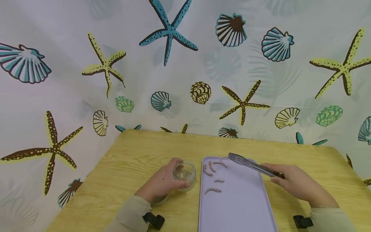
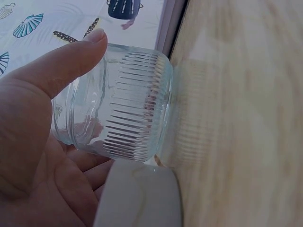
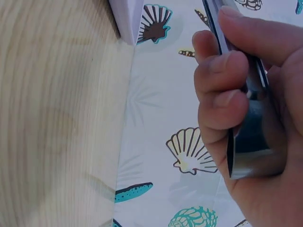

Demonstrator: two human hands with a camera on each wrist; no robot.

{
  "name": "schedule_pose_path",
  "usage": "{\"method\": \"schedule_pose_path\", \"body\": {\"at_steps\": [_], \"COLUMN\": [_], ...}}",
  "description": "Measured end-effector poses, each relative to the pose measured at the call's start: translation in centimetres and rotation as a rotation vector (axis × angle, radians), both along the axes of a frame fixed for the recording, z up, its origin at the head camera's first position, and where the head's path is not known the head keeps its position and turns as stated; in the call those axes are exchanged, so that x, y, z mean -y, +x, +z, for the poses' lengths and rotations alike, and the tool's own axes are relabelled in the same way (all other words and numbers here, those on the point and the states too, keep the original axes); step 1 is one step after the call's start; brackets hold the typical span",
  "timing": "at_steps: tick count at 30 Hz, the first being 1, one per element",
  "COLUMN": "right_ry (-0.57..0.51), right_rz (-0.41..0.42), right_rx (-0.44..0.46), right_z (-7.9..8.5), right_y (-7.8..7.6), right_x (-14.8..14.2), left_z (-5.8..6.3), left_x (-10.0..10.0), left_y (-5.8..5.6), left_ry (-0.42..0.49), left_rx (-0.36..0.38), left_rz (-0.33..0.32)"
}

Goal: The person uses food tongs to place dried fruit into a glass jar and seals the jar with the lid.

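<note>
My left hand (image 1: pixel 162 182) grips a clear glass jar (image 1: pixel 185 175) from its left side, thumb and fingers round it. In the left wrist view the jar (image 2: pixel 132 104) shows ribbed sides, and its base is right at the tabletop. My right hand (image 1: pixel 295 182) holds metal tongs (image 1: pixel 249 164) by their handle end. The tips of the tongs reach over the far part of a lavender tray (image 1: pixel 237 206). Several small reddish-brown curled strips (image 1: pixel 213 190) lie on the tray's left side, most of them near its far left corner.
A white rounded dish (image 2: pixel 142 194) stands beside the jar, mostly hidden by my left hand in the head view. The wooden table (image 1: pixel 139 151) ends at the back against a curtain (image 1: pixel 191 67) printed with shells and starfish, which also hangs along the left.
</note>
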State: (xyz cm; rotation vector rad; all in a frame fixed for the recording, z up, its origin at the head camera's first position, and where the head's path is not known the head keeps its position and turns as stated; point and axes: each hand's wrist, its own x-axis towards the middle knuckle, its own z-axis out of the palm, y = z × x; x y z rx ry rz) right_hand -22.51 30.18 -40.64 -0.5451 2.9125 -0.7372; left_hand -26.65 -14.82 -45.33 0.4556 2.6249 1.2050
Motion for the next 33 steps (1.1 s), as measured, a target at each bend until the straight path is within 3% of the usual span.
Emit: {"method": "schedule_pose_path", "body": {"at_steps": [33], "right_ry": [-0.033], "right_rz": [0.193], "right_rx": [-0.256], "right_z": [0.3], "right_y": [1.5], "right_x": [7.2], "left_z": [-0.1], "left_x": [-0.1], "left_y": [-0.1], "left_ry": [0.019], "left_rx": [0.01], "left_rz": [0.009]}}
